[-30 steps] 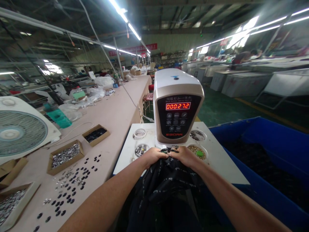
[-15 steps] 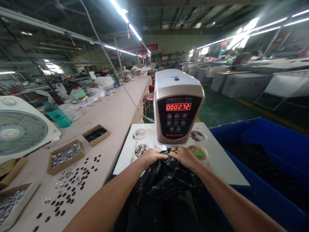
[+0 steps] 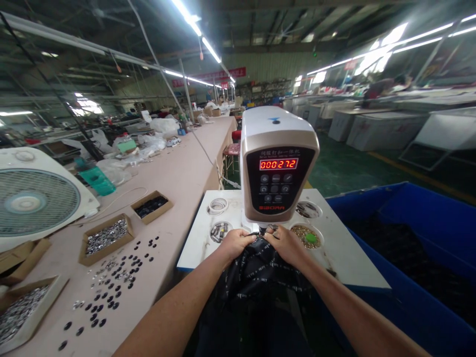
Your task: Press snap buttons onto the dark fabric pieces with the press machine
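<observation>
A white machine (image 3: pixel 278 129) with a black panel and a red display reading 000272 stands in front of me. Just under its head, my left hand (image 3: pixel 238 243) pinches the edge of a black cloth with white lettering (image 3: pixel 256 272). My right hand (image 3: pixel 282 240) grips the same edge close beside it, thumbs nearly meeting. The cloth hangs down over my lap. Whatever lies between the fingers under the machine's head is too small to make out.
Round trays of small parts (image 3: pixel 305 237) are set in the white machine table (image 3: pixel 353 253). At left, a long table (image 3: pixel 186 173) bears boxes of snaps (image 3: pixel 106 237), loose black caps and a fan (image 3: pixel 37 196). A blue bin (image 3: pixel 439 208) with dark cloth stands right.
The view has shifted slightly, so the scene sits a little further right. Both hands keep hold of the cloth under the machine's head; its folds hang slightly differently. The display number is the same.
</observation>
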`<state>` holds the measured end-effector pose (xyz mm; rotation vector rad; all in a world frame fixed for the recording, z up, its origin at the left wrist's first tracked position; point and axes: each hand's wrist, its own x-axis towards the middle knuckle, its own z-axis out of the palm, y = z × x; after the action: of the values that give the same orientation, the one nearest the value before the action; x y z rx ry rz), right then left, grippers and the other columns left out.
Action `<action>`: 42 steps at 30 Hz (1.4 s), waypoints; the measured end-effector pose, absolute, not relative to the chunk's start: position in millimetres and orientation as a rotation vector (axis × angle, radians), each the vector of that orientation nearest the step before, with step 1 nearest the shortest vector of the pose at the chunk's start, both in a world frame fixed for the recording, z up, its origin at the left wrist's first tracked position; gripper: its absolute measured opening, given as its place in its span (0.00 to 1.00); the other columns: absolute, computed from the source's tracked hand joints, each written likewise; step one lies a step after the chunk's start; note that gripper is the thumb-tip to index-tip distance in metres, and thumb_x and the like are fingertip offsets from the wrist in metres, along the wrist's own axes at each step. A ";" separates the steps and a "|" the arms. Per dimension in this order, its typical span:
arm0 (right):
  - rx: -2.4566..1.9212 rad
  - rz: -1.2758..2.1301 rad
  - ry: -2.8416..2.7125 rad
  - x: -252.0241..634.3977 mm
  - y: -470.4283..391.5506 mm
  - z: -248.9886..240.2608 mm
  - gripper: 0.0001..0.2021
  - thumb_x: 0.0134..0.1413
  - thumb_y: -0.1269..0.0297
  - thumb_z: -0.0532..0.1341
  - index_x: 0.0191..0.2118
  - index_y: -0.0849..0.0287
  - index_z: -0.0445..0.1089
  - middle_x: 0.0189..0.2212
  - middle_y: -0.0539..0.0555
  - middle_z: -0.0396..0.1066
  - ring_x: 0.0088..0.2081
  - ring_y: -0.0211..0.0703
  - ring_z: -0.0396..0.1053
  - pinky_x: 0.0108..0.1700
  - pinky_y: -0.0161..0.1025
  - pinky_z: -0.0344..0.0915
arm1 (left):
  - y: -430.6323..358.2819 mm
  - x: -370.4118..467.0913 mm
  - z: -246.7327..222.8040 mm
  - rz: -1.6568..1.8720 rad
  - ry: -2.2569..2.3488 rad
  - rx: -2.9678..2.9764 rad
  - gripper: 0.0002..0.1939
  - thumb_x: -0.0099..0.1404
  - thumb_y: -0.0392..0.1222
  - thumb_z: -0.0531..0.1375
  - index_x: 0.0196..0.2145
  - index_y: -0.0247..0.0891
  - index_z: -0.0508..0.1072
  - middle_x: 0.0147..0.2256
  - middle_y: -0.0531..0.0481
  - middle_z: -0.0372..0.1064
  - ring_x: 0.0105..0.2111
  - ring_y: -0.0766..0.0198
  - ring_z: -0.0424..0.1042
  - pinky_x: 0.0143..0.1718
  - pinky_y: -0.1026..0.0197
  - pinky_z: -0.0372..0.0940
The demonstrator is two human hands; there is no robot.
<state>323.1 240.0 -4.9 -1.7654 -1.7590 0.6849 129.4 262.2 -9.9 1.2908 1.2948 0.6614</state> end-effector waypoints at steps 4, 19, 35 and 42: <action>-1.760 0.692 -1.804 325.4 242.6 -4.2 0.09 0.58 0.56 0.56 0.34 0.55 0.68 0.30 0.54 0.76 0.34 0.48 0.71 0.36 0.39 0.57 | 262.3 129.8 -11.7 0.670 1.311 1.303 0.15 0.51 0.50 0.67 0.29 0.35 0.73 0.25 0.54 0.68 0.28 0.64 0.63 0.33 0.62 0.55; -1.832 0.692 -1.817 325.6 242.9 -1.4 0.09 0.61 0.60 0.56 0.36 0.57 0.71 0.35 0.57 0.78 0.38 0.47 0.73 0.37 0.37 0.57 | 261.9 129.7 -12.5 0.650 1.315 1.306 0.19 0.49 0.54 0.67 0.31 0.34 0.74 0.25 0.53 0.69 0.28 0.62 0.65 0.34 0.61 0.57; -1.826 0.716 -1.796 325.3 242.2 -1.6 0.10 0.61 0.60 0.57 0.38 0.59 0.72 0.37 0.58 0.79 0.39 0.47 0.74 0.38 0.36 0.59 | 260.6 130.5 -11.9 0.652 1.339 1.329 0.16 0.53 0.50 0.65 0.31 0.34 0.74 0.25 0.52 0.70 0.28 0.63 0.66 0.34 0.61 0.58; -1.837 0.713 -1.772 326.6 243.6 -5.1 0.10 0.60 0.59 0.57 0.36 0.59 0.72 0.36 0.58 0.79 0.39 0.48 0.74 0.40 0.37 0.58 | 262.7 129.9 -16.4 0.661 1.351 1.342 0.16 0.52 0.51 0.65 0.31 0.34 0.74 0.25 0.52 0.70 0.28 0.63 0.67 0.34 0.61 0.58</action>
<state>326.6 243.6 -5.1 -1.8373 -1.7718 0.7128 129.9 262.7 -16.4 1.3416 1.3507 0.6606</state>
